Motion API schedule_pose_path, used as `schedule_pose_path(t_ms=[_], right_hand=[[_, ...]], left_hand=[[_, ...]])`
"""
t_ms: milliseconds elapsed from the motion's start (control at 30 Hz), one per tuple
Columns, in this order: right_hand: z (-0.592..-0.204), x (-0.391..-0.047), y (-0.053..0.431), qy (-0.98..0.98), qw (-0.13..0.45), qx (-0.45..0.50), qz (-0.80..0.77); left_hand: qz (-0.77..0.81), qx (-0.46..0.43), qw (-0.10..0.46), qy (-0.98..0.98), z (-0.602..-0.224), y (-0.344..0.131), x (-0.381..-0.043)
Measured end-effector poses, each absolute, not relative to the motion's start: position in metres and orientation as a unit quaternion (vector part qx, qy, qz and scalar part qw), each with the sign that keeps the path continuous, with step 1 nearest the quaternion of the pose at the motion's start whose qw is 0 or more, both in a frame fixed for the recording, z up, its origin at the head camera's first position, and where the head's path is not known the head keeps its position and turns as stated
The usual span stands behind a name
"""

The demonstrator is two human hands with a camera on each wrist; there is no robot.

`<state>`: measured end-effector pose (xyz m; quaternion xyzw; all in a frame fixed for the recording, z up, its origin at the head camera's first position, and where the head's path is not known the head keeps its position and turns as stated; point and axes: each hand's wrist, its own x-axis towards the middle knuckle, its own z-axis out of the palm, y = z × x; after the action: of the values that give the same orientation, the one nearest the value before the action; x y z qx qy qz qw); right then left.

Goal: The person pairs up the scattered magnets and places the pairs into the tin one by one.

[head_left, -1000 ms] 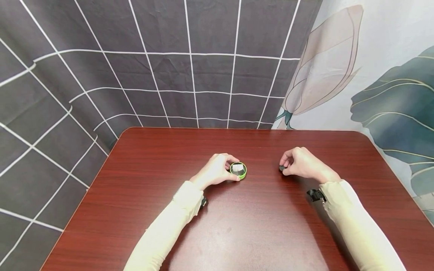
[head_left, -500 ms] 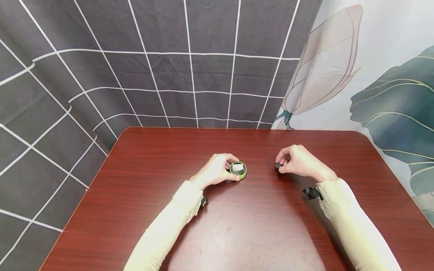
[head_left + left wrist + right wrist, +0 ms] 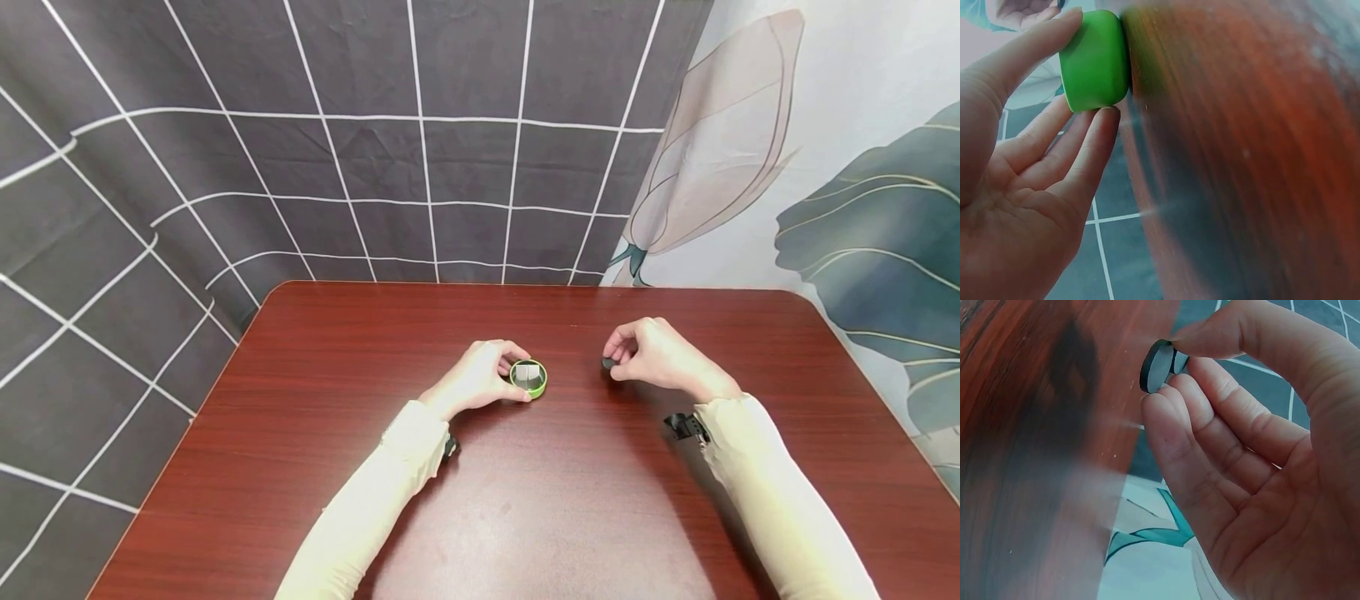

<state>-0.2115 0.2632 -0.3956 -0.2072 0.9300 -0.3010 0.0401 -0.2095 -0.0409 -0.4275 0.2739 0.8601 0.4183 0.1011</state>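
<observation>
My left hand (image 3: 478,377) grips a small round container with a bright green wall (image 3: 1094,62), thumb on one side and fingertips on the other. It sits at the table surface, its mouth facing up, and pale grey shapes show inside it in the head view. To the right, my right hand (image 3: 654,357) pinches a small dark disc (image 3: 1155,367) between thumb and fingertips. In the right wrist view the disc has a black rim and a grey face, with a second small grey-black piece right behind it. The disc is a short way right of the container.
Both hands are over the far half of a reddish-brown wooden table (image 3: 300,433). A dark grey curtain with white grid lines (image 3: 375,158) hangs behind and left of it. A pale curtain with large flowers and leaves (image 3: 862,200) hangs at the right.
My right hand has moved left with the dark disc, closer to the green container. My left hand and the container have stayed nearly still.
</observation>
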Motion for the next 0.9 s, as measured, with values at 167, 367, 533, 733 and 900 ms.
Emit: schedule_pose_path(t_ms=[167, 367, 533, 733, 900], right_hand=[[-0.394, -0.212, 0.259, 0.927, 0.032, -0.214, -0.307], [-0.389, -0.211, 0.255, 0.924, 0.034, -0.218, -0.311], [-0.386, -0.211, 0.251, 0.923, 0.041, -0.215, -0.318], [-0.385, -0.212, 0.248, 0.922, 0.037, -0.220, -0.316], [-0.386, -0.214, 0.245, 0.922, 0.031, -0.223, -0.314]], left_hand=[[0.417, 0.272, 0.101, 0.861, -0.427, -0.041, -0.209], [0.411, 0.273, 0.100, 0.864, -0.428, -0.040, -0.209], [0.406, 0.272, 0.098, 0.867, -0.428, -0.040, -0.209], [0.401, 0.274, 0.096, 0.869, -0.428, -0.041, -0.209], [0.404, 0.274, 0.094, 0.868, -0.428, -0.041, -0.209]])
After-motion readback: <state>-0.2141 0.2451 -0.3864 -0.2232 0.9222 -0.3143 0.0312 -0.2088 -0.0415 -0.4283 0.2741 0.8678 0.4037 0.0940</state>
